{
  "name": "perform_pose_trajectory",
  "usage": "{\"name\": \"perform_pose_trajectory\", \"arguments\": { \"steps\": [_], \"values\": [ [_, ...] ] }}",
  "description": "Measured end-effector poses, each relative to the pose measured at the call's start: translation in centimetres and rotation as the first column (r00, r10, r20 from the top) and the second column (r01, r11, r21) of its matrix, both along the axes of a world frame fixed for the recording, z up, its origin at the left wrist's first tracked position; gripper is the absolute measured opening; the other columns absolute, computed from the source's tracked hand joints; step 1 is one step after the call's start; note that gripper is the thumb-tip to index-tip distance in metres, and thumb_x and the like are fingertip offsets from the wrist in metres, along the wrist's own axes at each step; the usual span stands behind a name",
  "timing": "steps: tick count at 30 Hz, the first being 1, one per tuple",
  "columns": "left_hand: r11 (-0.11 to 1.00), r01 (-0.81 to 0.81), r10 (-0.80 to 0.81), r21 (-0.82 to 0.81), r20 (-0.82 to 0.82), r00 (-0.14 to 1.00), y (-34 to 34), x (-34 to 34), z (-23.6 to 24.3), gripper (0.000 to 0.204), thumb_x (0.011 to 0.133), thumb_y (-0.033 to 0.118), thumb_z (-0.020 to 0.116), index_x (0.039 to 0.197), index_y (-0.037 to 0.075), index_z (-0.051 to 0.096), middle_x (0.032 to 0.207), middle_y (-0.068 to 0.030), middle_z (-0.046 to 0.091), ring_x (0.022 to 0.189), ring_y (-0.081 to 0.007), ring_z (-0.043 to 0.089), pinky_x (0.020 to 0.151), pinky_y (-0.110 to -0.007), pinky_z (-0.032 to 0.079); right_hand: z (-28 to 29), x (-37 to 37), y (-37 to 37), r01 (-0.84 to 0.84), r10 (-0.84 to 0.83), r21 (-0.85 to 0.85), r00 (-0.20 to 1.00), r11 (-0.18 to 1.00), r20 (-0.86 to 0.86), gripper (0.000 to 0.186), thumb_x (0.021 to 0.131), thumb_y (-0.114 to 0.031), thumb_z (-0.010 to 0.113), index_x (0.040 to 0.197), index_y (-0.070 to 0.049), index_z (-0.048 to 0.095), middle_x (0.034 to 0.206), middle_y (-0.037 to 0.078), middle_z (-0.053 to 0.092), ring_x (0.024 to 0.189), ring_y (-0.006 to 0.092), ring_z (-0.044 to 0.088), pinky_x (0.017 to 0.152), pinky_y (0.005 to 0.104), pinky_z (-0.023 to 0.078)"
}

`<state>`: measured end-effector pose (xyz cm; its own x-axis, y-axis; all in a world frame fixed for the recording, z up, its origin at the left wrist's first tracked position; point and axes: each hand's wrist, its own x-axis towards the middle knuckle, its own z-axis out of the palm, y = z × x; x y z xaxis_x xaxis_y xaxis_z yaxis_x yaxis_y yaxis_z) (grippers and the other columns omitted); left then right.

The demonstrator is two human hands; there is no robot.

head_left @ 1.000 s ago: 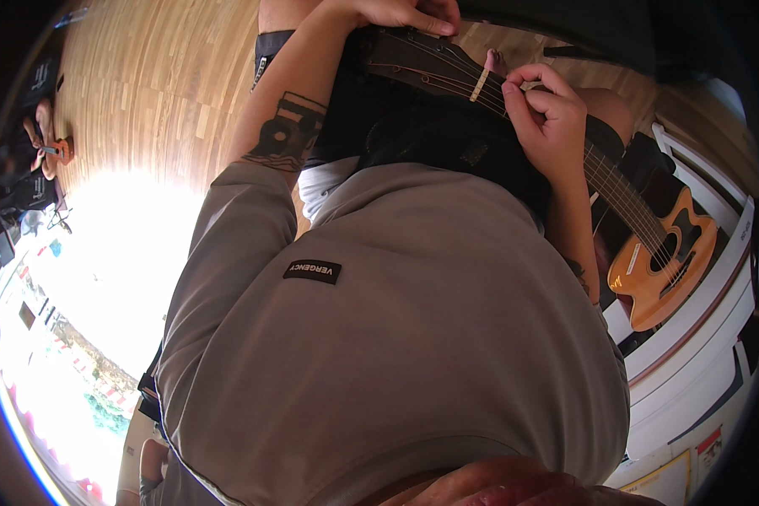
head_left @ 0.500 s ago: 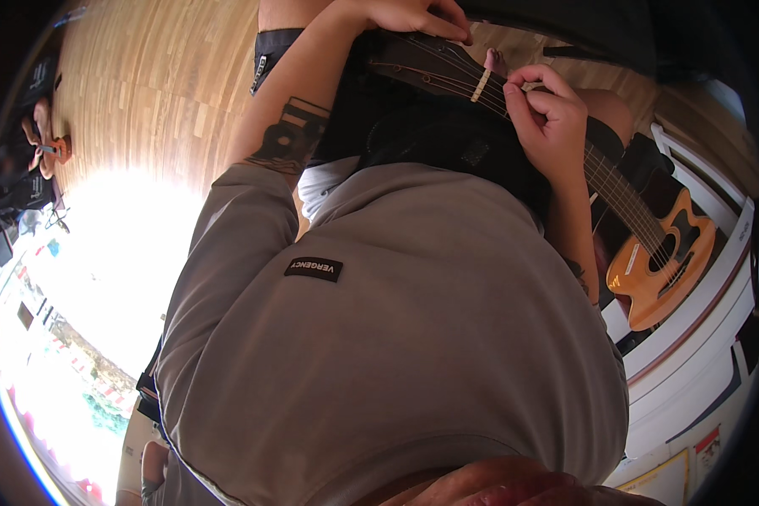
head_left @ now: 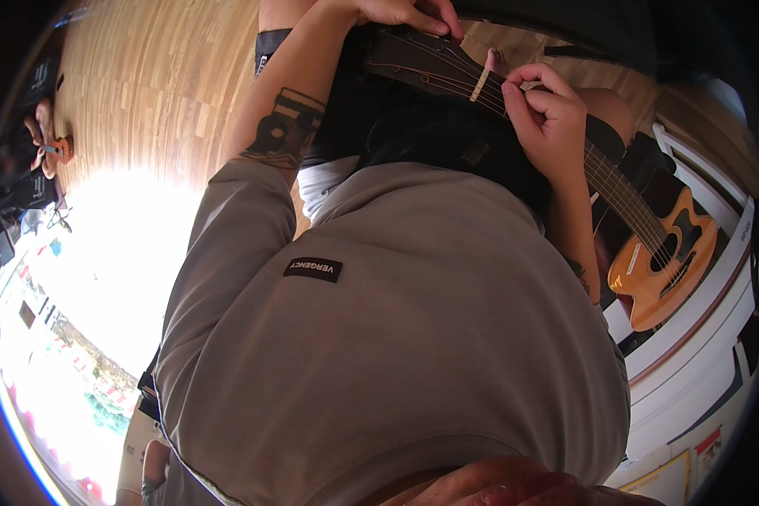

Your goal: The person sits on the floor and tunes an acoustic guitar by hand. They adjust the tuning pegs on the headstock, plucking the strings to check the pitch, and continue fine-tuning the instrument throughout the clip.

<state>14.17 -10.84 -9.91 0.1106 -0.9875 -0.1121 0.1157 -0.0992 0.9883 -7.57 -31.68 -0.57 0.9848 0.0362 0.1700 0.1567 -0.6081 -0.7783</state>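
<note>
A guitar's dark headstock (head_left: 413, 63) lies over my lap, its pale nut (head_left: 480, 85) at the right end. Strings run from the posts across the nut. At the headstock's far edge my left hand (head_left: 401, 12) has thumb and finger closed where a tuning peg sits; the peg is mostly hidden. Just right of the nut, my right hand (head_left: 548, 110) pinches thumb and forefinger together above the strings. What lies in that pinch is too small to make out. Beyond my right wrist a fretted neck (head_left: 622, 192) leads to an orange-brown guitar body (head_left: 649, 291), apparently the same guitar.
Wooden floor (head_left: 160, 84) spreads out at the left. Far left, a person holds a small orange guitar (head_left: 61, 150). White ledges (head_left: 700, 337) stand behind the guitar body at the right. Bright light washes out the lower left.
My left hand has shifted slightly left along the headstock's edge, and its fingers and wrist have turned a little. My right hand stays nearly in place.
</note>
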Motion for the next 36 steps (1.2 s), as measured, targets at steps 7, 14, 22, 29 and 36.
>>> {"name": "perform_pose_trajectory", "arguments": {
  "steps": [7,14,22,29,36],
  "values": [
    [0.996,-0.081,0.079,0.041,0.048,0.996,0.3,-0.1,0.1,0.019,0.094,0.012,0.076,0.107,-0.001,0.078,0.095,-0.0062,0.077,0.089,-0.0132,0.068,0.082,-0.028,0.054,0.0,0.1,0.1,-0.001,0.001,-0.002,1.000,1.000,0.009,0.029,0.086,0.000,0.073,0.063,0.007,0.057,0.083,0.009,0.066,0.055,0.0158,0.052,0.089,0.0303,0.055],
    [0.967,-0.146,0.091,0.207,0.254,0.963,-0.9,-1.3,1.6,0.022,0.093,0.023,0.077,0.095,0.001,0.077,0.081,-0.0010,0.071,0.072,-0.0091,0.060,0.064,-0.027,0.048,0.0,0.0,0.1,0.006,-0.005,0.012,1.000,1.000,-0.022,0.029,0.086,0.001,0.072,0.063,0.008,0.057,0.083,0.009,0.066,0.056,0.0162,0.053,0.093,0.0309,0.055],
    [0.977,-0.056,0.004,0.205,0.244,0.970,-1.4,-1.2,1.8,0.026,0.096,0.020,0.070,0.112,0.001,0.073,0.090,-0.0018,0.072,0.078,-0.0103,0.062,0.069,-0.027,0.049,0.1,0.2,0.0,-0.007,0.007,0.003,1.000,1.000,-0.007,0.029,0.087,0.000,0.072,0.063,0.008,0.057,0.083,0.009,0.066,0.059,0.0171,0.056,0.094,0.0313,0.055],
    [0.997,0.041,-0.052,-0.067,-0.185,0.981,0.1,-0.3,0.9,0.020,0.099,0.006,0.062,0.115,-0.001,0.072,0.109,-0.0066,0.072,0.101,-0.0146,0.063,0.091,-0.028,0.049,0.0,0.0,-0.1,0.004,-0.004,-0.006,1.000,1.000,-0.001,0.029,0.087,0.000,0.073,0.064,0.008,0.058,0.083,0.009,0.066,0.059,0.0170,0.056,0.091,0.0306,0.056],
    [0.994,0.104,-0.103,0.023,-0.062,0.993,-0.2,0.4,-0.5,0.018,0.097,0.004,0.066,0.113,-0.001,0.073,0.108,-0.0064,0.073,0.100,-0.0140,0.064,0.090,-0.027,0.050,0.0,0.0,0.0,-0.004,0.004,0.002,1.000,1.000,-0.002,0.027,0.086,0.000,0.073,0.065,0.007,0.059,0.083,0.008,0.066,0.056,0.0156,0.054,0.088,0.0297,0.056]
  ]
}}
